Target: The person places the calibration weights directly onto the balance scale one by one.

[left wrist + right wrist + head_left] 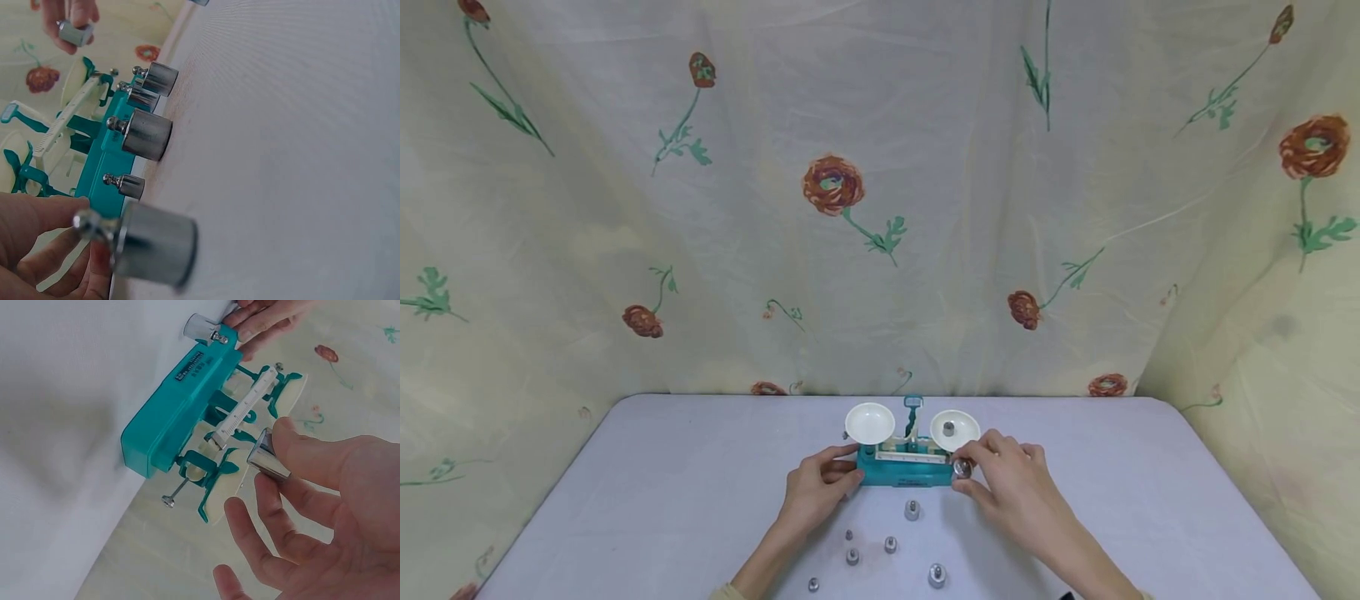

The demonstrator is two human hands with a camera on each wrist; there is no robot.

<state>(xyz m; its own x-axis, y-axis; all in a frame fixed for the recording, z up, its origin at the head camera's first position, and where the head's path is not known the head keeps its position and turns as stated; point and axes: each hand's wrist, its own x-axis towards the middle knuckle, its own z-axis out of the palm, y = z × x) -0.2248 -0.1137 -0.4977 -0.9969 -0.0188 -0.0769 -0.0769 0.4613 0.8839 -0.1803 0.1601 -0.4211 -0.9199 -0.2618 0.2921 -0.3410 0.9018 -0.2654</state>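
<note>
A small balance scale (pixel 906 475) with a teal base and two white pans stands on the table. Thumb and fingers of my left hand (pixel 820 483) grip the left end of its base. Just in front of the right pan (pixel 973 431), my right hand (pixel 1015 487) pinches a shiny metal calibration weight (pixel 269 456) between thumb and fingers, its other fingers loosely bent. One weight (pixel 948 429) rests in the right pan, while the left pan (pixel 869 423) holds nothing. The right wrist view shows the ruled beam (pixel 247 406) running between the pans.
Several knobbed metal weights of different sizes stand on the pale table (pixel 685 483) in front of the scale, among them a larger weight (pixel 937 575) and a tiny weight (pixel 848 535). A flower-printed curtain (pixel 925 275) hangs behind the table.
</note>
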